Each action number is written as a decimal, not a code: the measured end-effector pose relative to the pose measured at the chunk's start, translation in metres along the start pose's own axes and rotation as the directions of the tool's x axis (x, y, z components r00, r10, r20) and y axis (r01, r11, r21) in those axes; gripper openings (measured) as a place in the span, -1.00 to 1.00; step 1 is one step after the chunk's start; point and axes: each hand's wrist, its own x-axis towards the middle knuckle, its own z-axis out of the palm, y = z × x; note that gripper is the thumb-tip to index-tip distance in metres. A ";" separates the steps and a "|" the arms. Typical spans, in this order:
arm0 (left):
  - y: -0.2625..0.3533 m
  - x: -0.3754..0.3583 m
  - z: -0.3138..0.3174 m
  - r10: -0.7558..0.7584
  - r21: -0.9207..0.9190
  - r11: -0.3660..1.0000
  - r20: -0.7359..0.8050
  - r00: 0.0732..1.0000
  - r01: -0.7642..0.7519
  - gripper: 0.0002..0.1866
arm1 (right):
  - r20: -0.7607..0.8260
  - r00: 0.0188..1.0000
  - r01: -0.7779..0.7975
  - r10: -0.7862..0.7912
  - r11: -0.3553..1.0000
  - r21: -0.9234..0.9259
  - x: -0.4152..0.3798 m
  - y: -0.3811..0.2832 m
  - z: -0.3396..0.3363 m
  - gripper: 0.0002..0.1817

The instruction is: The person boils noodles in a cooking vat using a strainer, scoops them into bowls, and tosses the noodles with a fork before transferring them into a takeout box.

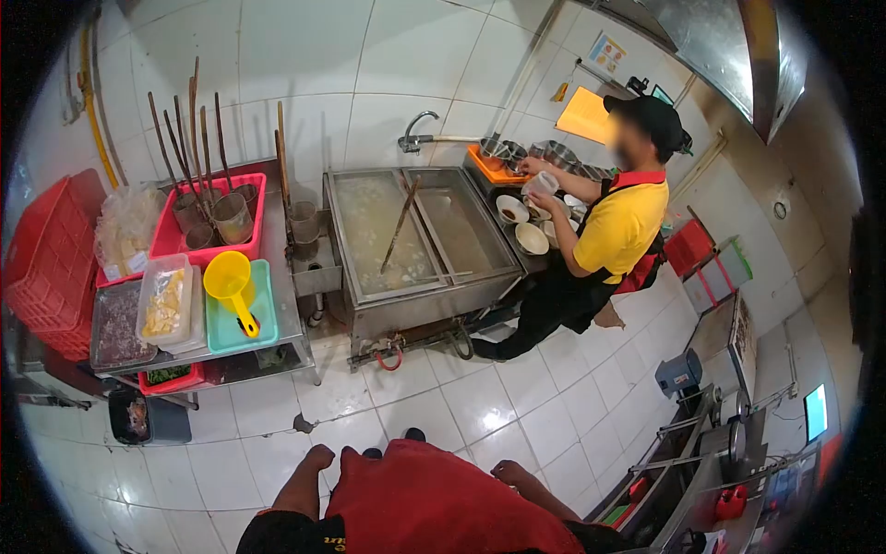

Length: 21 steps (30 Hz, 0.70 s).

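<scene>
My left hand [319,456] hangs beside the red apron [434,499] over the tiled floor, fingers curled in, with nothing visible in it. On the other side of the apron, my right hand [507,473] is also held low with its fingers bent, and no object shows in it. Both hands are apart from any equipment. Ahead stands a two-basin metal cooker [415,309] filled with cloudy liquid. A long stick [401,226] leans across its left basin, where pale pieces float.
A metal table [286,277] at left holds a yellow scoop [229,277], a pink basket [254,245] of long-handled strainers and a food tub [166,305]. A co-worker [618,222] handles a clear container beside several bowls [532,238]. A bin [166,420] stands on the floor.
</scene>
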 end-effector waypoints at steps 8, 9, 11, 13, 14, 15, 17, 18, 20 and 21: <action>-0.002 -0.017 0.011 -0.081 -0.013 0.997 0.020 0.996 0.082 -0.76 | 0.017 0.997 -0.080 0.078 0.990 0.117 0.020 0.011 0.027 -0.58; -0.002 -0.020 0.015 -0.102 -0.025 0.994 0.025 0.994 0.103 -0.77 | 0.024 0.996 -0.085 0.083 0.988 0.127 0.020 0.008 0.027 -0.58; -0.009 -0.017 0.034 -0.057 -0.004 0.998 0.017 0.998 0.057 -0.78 | -0.035 0.996 -0.081 0.083 0.996 0.046 0.022 0.005 0.031 -0.56; -0.007 -0.023 0.035 -0.014 0.017 1.000 0.000 1.000 0.014 -0.78 | -0.022 0.998 -0.051 0.052 0.997 0.061 0.016 -0.002 0.026 -0.57; 0.004 -0.029 0.021 -0.069 -0.035 0.997 0.026 0.997 0.070 -0.76 | -0.053 0.998 -0.024 0.027 0.998 0.054 0.017 -0.001 0.026 -0.57; 0.005 -0.028 0.024 -0.123 -0.085 0.988 0.054 0.991 0.128 -0.72 | -0.084 0.996 0.004 0.000 0.999 0.045 0.019 0.001 0.026 -0.58; 0.005 -0.028 0.029 -0.075 -0.056 0.995 0.024 0.997 0.076 -0.72 | -0.050 0.999 -0.014 0.015 1.000 0.018 0.025 0.004 0.028 -0.58; 0.007 -0.029 0.028 -0.026 -0.027 0.999 -0.005 1.000 0.026 -0.72 | -0.031 0.999 -0.013 0.014 0.999 0.034 0.021 0.001 0.022 -0.58; 0.012 -0.030 0.026 -0.047 -0.052 0.998 0.006 0.999 0.048 -0.73 | -0.010 1.000 -0.015 0.016 0.999 0.046 0.020 -0.007 0.011 -0.58; 0.014 -0.031 0.024 -0.069 -0.074 0.995 0.021 0.997 0.071 -0.73 | 0.007 0.999 -0.035 0.035 0.999 0.002 0.023 -0.009 0.008 -0.58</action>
